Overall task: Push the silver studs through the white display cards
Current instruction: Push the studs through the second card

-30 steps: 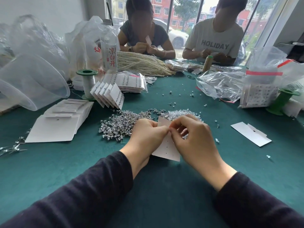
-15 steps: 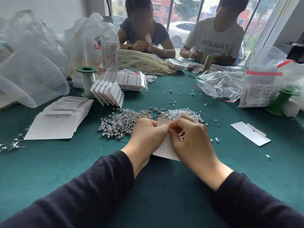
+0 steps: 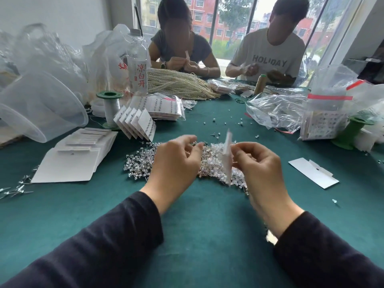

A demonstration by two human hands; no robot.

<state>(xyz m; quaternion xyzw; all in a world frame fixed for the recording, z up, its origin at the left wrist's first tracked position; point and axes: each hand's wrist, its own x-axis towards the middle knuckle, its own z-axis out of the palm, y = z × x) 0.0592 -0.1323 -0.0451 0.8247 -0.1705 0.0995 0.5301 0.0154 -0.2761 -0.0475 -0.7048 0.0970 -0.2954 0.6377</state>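
Head camera, and I'm watching the card (image 3: 227,156) first, because that's where I think trouble starts. The right hand (image 3: 259,165) pinches it by one side only, upright and edge-on to me, and it shows blurred. With nothing behind it, I judge a stud pressed against it could buckle it, miss its hole or push it out of the pinch. The second risk is the left hand (image 3: 176,161). Its fingers are curled with the tips together above the heap of studs (image 3: 141,161), but I can't tell whether a stud sits between them. Anything that small could drop back into the heap unnoticed, or scatter across the green table (image 3: 207,225). As for position, the card stands between the two hands, held by the right and apart from the left, with no contact from the left fingertips. The heap lies on the table directly under and beyond both hands. The stack of blank cards (image 3: 70,163) is well off to the left, and the filled cards (image 3: 143,125) stand fanned behind the heap.
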